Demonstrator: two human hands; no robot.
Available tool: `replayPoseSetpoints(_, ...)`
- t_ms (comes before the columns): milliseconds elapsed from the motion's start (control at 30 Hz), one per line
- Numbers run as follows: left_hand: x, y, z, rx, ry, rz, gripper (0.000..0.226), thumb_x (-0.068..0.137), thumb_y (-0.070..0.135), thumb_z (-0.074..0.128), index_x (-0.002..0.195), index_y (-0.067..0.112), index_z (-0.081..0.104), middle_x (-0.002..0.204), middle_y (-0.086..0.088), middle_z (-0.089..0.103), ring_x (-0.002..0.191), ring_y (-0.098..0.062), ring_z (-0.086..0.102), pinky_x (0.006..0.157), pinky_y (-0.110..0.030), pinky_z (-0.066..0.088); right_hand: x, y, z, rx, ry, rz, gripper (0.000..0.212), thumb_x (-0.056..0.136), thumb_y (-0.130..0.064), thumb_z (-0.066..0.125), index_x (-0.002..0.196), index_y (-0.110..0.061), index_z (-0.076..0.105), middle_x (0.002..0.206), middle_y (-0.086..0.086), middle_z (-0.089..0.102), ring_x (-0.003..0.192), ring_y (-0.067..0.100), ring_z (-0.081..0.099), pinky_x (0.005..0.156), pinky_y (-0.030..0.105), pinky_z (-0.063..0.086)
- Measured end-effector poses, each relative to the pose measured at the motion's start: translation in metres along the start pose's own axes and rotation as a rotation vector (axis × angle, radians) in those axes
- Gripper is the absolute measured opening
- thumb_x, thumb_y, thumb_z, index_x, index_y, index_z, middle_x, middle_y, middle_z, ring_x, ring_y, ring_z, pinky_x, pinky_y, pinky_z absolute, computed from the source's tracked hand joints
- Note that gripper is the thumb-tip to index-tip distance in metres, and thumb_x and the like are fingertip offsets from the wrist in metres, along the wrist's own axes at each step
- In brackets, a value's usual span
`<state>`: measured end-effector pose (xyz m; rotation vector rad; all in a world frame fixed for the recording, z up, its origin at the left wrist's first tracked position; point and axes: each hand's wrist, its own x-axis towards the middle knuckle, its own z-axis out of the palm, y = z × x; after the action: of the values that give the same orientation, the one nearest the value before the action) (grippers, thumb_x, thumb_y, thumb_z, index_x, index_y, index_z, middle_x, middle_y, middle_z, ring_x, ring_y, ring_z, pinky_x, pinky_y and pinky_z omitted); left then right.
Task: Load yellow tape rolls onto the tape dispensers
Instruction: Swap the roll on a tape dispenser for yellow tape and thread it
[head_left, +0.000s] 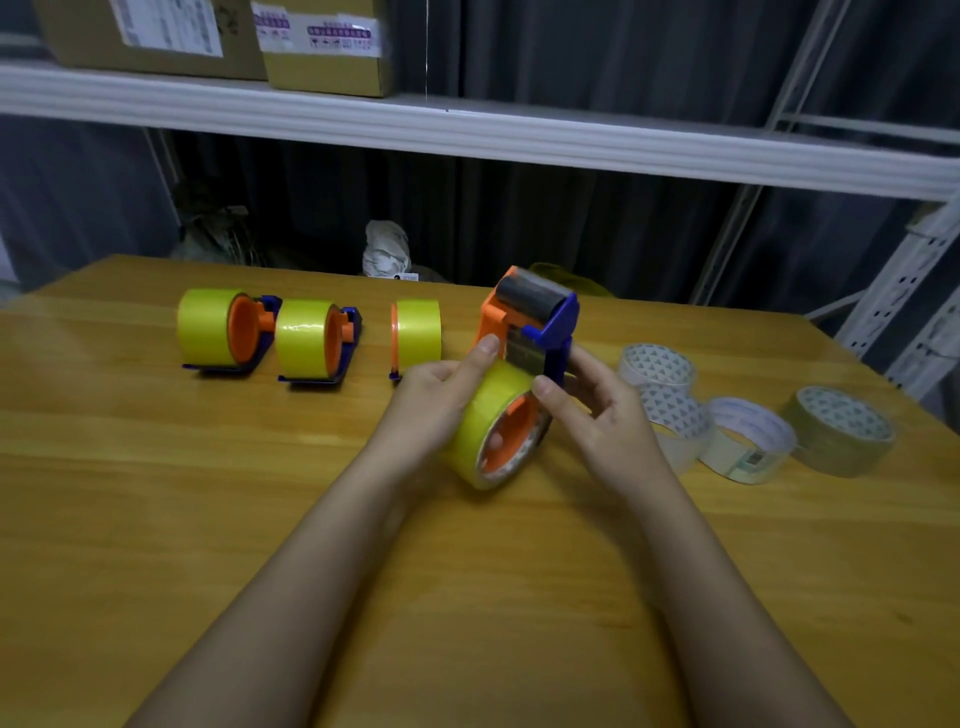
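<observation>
An orange and blue tape dispenser (535, 317) is held tilted above the wooden table (208, 519), with a yellow tape roll (480, 415) on its orange hub. My left hand (436, 400) grips the roll from the left, thumb up on the dispenser's orange side. My right hand (597, 410) holds the dispenser's blue side, thumb on the roll's edge. Two loaded dispensers (223, 327) (317, 340) stand at the left with yellow rolls. A third yellow roll (418, 330) stands behind my left hand, partly hidden.
Several clear and pale tape rolls (748, 436) lie at the right of the table. A white shelf (467, 130) with cardboard boxes (322, 47) runs above the far edge. Metal racking (904, 291) stands at the right.
</observation>
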<state>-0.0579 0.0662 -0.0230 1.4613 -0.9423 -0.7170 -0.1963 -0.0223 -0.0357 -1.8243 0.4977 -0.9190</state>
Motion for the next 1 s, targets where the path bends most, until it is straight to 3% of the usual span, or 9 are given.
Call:
replayPoseSetpoints(133,0.001,0.000,0.001,-0.125,-0.023,-0.047,0.049,0.090,0.055,0.043,0.069,0.014,0.063,0.054,0.000,0.064,0.053,-0.011,0.064,0.058,-0.022,0.051,0.000,0.001,0.001,-0.030,-0.082,0.096,0.081,0.066,-0.043,0.071,0.140,-0.033,0.038,0.120,-0.027,0.052,0.109,-0.009,0.051,0.077,0.005,0.045)
replayPoseSetpoints(300,0.003,0.001,0.004,-0.271,-0.112,-0.087,0.036,0.097,0.044,0.039,0.093,0.019,0.066,0.084,0.000,0.075,0.079,-0.012,0.071,0.067,-0.022,0.056,0.001,0.010,0.004,-0.112,-0.170,0.193,0.122,0.039,-0.074,0.078,0.144,-0.048,0.021,0.142,-0.014,0.035,0.127,0.007,0.041,0.097,0.026,0.046)
replayPoseSetpoints(433,0.004,-0.001,0.003,-0.345,-0.129,-0.159,0.030,0.098,0.040,0.040,0.102,0.020,0.063,0.100,-0.004,0.073,0.096,-0.018,0.069,0.088,-0.034,0.053,-0.001,0.013,0.013,-0.163,-0.078,0.149,0.100,0.044,-0.063,0.084,0.121,-0.071,0.021,0.130,-0.029,0.033,0.126,0.004,0.042,0.103,0.040,0.046)
replayPoseSetpoints(533,0.007,-0.004,0.000,-0.124,-0.058,-0.110,0.050,0.093,0.059,0.037,0.119,0.022,0.058,0.119,0.006,0.062,0.112,-0.011,0.057,0.102,-0.033,0.041,0.001,0.014,0.015,-0.143,-0.029,0.145,0.108,0.051,-0.056,0.084,0.141,-0.050,0.024,0.136,-0.016,0.043,0.122,0.000,0.049,0.097,0.033,0.050)
replayPoseSetpoints(600,0.006,-0.005,-0.003,0.015,0.030,0.012,0.042,0.098,0.052,0.029,0.106,0.027,0.062,0.099,0.020,0.065,0.096,0.006,0.057,0.088,-0.016,0.042,0.003,0.009,0.015,-0.075,0.003,0.171,0.087,0.069,-0.034,0.083,0.139,-0.038,0.032,0.115,-0.028,0.057,0.101,-0.015,0.057,0.081,0.014,0.051)
replayPoseSetpoints(667,0.009,-0.009,-0.007,0.067,0.151,0.116,0.039,0.101,0.041,0.029,0.095,0.025,0.064,0.084,0.016,0.067,0.084,0.005,0.060,0.077,-0.016,0.046,0.011,0.009,0.016,-0.013,0.037,0.210,0.054,0.081,-0.021,0.073,0.122,-0.037,0.042,0.088,-0.036,0.062,0.083,-0.020,0.059,0.068,0.005,0.047)
replayPoseSetpoints(733,0.014,-0.014,-0.012,0.127,0.260,0.172,0.034,0.101,0.035,0.034,0.098,0.019,0.064,0.085,0.013,0.064,0.085,0.001,0.059,0.075,-0.017,0.045,0.024,0.010,0.021,0.012,0.073,0.285,0.031,0.085,-0.032,0.069,0.113,-0.030,0.056,0.094,-0.022,0.068,0.084,-0.011,0.063,0.071,0.009,0.047)
replayPoseSetpoints(800,0.018,-0.019,-0.015,0.228,0.326,0.176,0.027,0.101,0.030,0.036,0.098,0.020,0.062,0.085,0.016,0.059,0.081,0.006,0.054,0.068,-0.013,0.041,0.040,0.015,0.028,0.004,0.114,0.375,0.040,0.082,-0.047,0.067,0.114,-0.023,0.063,0.105,-0.005,0.069,0.093,0.006,0.064,0.082,0.023,0.051)
replayPoseSetpoints(1000,0.026,-0.034,-0.021,0.374,0.387,0.186,0.024,0.099,0.024,0.039,0.094,0.021,0.062,0.097,0.003,0.065,0.092,-0.014,0.057,0.070,-0.026,0.041,0.075,0.021,0.047,-0.096,0.159,0.512,0.047,0.085,-0.059,0.055,0.113,-0.022,0.058,0.100,-0.007,0.057,0.092,0.013,0.052,0.080,0.029,0.038)
